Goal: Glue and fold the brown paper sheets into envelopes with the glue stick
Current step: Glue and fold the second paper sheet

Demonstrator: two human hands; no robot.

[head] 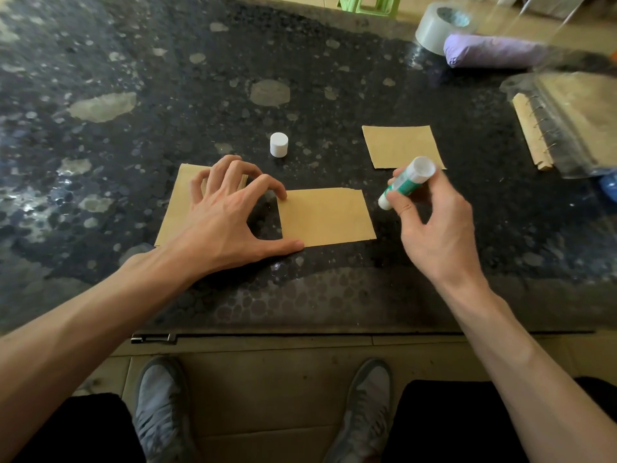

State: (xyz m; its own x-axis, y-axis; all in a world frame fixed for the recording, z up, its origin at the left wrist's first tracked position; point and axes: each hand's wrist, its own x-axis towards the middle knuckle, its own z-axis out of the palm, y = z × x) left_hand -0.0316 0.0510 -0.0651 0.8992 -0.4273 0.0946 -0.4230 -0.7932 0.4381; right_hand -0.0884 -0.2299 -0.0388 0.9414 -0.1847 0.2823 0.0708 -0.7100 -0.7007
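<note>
A brown paper sheet point(327, 217) lies flat near the front of the dark speckled table point(133, 128). My left hand point(220, 215) rests spread over its left edge, thumb and forefinger touching the paper. Under that hand lies another brown sheet point(177, 208), partly hidden. My right hand point(434, 225) holds the uncapped green-and-white glue stick point(405, 182) above the table, just right of the sheet, open end tilted up and away. The glue stick's white cap point(278, 144) stands on the table behind the sheets. A third brown piece point(402, 147) lies further back on the right.
A roll of clear tape point(437, 26) and a purple bundle point(494, 51) sit at the back right. A spiral-bound pad in clear plastic point(567, 121) lies at the right edge. The table's front edge runs just above my knees and shoes.
</note>
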